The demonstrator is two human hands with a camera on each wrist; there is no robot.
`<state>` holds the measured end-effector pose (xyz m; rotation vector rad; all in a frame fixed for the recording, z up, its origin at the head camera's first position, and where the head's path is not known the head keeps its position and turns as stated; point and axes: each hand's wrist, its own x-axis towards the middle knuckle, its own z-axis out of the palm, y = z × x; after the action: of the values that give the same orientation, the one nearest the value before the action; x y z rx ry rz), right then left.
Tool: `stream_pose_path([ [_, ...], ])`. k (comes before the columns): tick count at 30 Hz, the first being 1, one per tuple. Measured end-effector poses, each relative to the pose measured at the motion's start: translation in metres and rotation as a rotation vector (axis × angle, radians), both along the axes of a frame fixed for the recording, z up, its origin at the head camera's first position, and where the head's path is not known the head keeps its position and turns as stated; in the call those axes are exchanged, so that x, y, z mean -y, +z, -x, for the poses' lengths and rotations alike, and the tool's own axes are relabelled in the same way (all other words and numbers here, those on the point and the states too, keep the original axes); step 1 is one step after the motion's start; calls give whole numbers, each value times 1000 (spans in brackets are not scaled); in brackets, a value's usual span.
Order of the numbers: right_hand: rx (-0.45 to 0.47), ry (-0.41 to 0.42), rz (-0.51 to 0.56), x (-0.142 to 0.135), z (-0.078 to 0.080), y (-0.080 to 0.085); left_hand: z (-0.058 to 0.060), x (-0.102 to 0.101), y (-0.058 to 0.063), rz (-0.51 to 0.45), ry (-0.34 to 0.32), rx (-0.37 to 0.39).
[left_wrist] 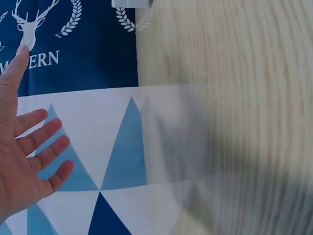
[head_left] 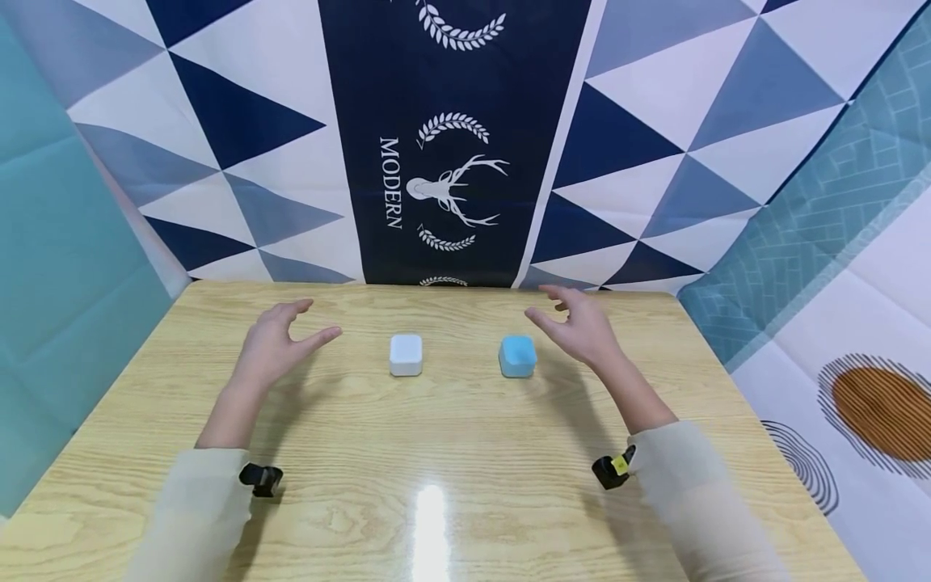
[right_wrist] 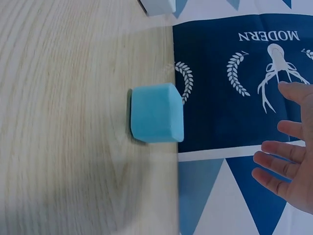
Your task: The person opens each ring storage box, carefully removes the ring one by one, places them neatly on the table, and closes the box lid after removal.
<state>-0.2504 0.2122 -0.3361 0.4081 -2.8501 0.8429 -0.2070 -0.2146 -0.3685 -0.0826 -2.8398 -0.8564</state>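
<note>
On the wooden table sit two small rounded blocks, a white one [head_left: 406,356] and a light blue one [head_left: 518,357], side by side with a gap between them. My left hand [head_left: 280,343] hovers to the left of the white block, thumb and fingers spread apart with nothing between them. To the right of the blue block and a little above it, my right hand [head_left: 578,323] is held in the same spread way and holds nothing. The right wrist view shows the blue block [right_wrist: 155,113] apart from the fingers [right_wrist: 281,152]. Only an edge of the white block [left_wrist: 131,3] shows in the left wrist view.
The wooden tabletop [head_left: 349,453] reaches back to a patterned cloth [head_left: 451,81] with triangles and a deer head. A teal sheet [head_left: 65,242] hangs at the left, and a printed cloth [head_left: 858,323] hangs at the right. Both wrists carry small black cameras [head_left: 262,480].
</note>
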Motion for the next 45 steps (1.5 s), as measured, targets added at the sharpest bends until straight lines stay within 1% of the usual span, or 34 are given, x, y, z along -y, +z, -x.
stream_pose_path([
  [9,34,22,14,10,1,-8,1,-4,-6,-17,-9,-3],
  [17,42,36,48,17,-1,-14,0,-9,-11,-25,-2,23],
  [23,39,37,61,22,-1,-19,1,-14,-13,-36,-22,25],
  [31,39,62,63,28,-3,-23,0,-21,-15,-62,-38,55],
  [39,84,72,74,35,-6,-25,1,-25,-20,-93,-57,67],
  [45,102,83,70,39,-5,-29,2,-27,-23,-90,-71,74],
])
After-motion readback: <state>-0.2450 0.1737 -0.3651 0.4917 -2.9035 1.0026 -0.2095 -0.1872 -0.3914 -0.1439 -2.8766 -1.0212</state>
